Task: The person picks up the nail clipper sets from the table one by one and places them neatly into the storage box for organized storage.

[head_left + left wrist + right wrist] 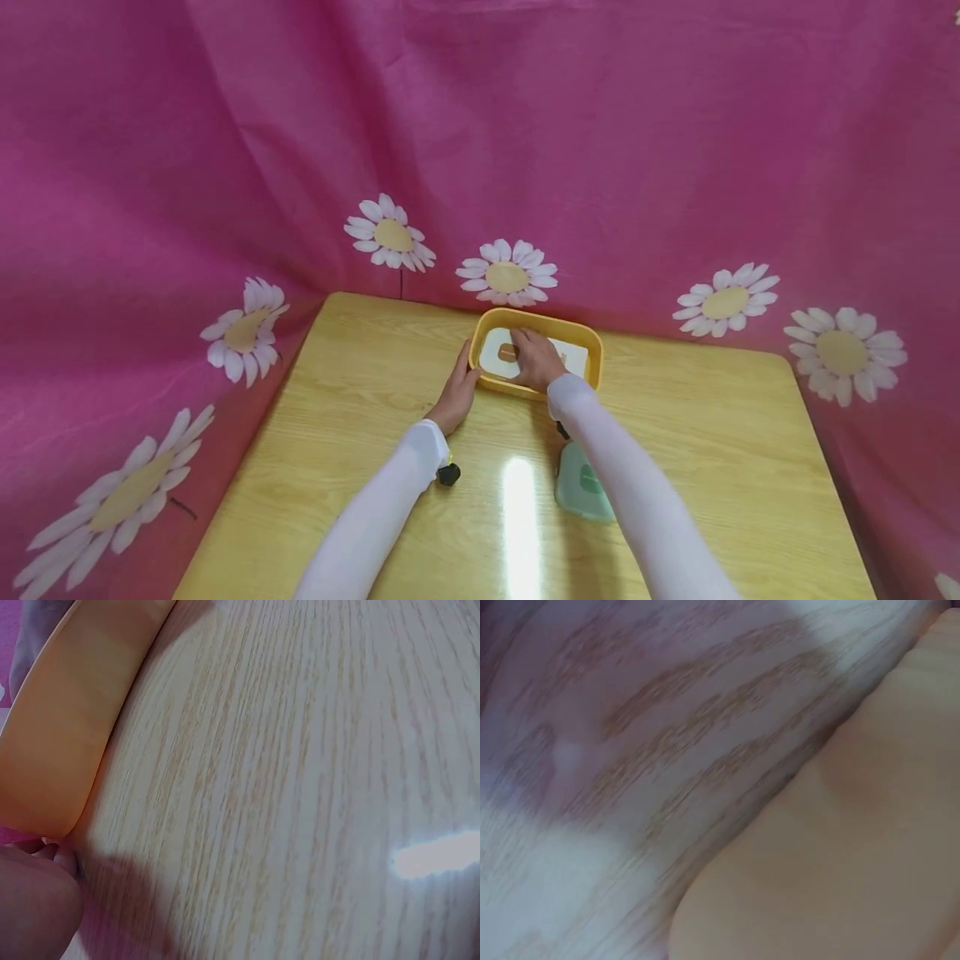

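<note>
A yellow tub [594, 340] stands at the table's back edge. Inside it lies a white lidded box [491, 346] with a brown oval on its top. My right hand [538, 360] reaches down into the tub and grips this box across its top, fingers on the far side and thumb on the near side. The fingertips are partly hidden. My left hand [456, 396] rests against the tub's left end with its fingers fairly straight. In the left wrist view the tub's orange-looking wall [75, 712] rises beside the left hand [37, 900].
A second white piece [572, 357] with orange print lies at the right inside the tub. A pale green lidded box [581, 487] sits nearer on the wooden table [360, 375], partly behind the right sleeve. Pink flowered cloth [600, 167] hangs behind the table.
</note>
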Demonstrator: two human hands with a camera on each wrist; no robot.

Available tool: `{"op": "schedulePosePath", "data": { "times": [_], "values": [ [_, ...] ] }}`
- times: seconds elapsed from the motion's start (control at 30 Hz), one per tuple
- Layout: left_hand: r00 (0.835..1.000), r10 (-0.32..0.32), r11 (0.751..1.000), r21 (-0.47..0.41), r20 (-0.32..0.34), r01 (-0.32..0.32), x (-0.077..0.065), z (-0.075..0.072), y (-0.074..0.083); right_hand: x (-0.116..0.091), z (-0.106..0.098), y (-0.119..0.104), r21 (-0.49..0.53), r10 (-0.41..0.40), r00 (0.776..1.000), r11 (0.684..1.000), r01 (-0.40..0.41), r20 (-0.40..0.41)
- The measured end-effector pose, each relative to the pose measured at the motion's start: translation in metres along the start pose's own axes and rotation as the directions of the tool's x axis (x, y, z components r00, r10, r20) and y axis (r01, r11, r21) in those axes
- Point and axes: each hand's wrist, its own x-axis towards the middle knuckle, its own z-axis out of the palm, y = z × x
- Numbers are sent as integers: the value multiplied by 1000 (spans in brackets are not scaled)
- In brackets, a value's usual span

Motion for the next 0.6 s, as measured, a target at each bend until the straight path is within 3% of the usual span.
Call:
{"op": "schedulePosePath", "data": {
  "times": [0.23,0.37,0.5,0.6],
  "values": [
    [1000,-18,1000,11,-11,18,-4,4,-1,-3,-2,5,32,-25,996,999,22,85],
    [1000,-17,1000,24,4,17,-5,6,2,-3,-15,5,9,-42,987,999,41,157],
    [1000,-7,999,38,-5,7,-6,8,3,-7,-33,3,43,23,962,998,-36,272],
    [1000,-9,999,48,-26,10,-8,8,1,-15,-40,3,73,75,948,992,-103,310]
  ]
}}
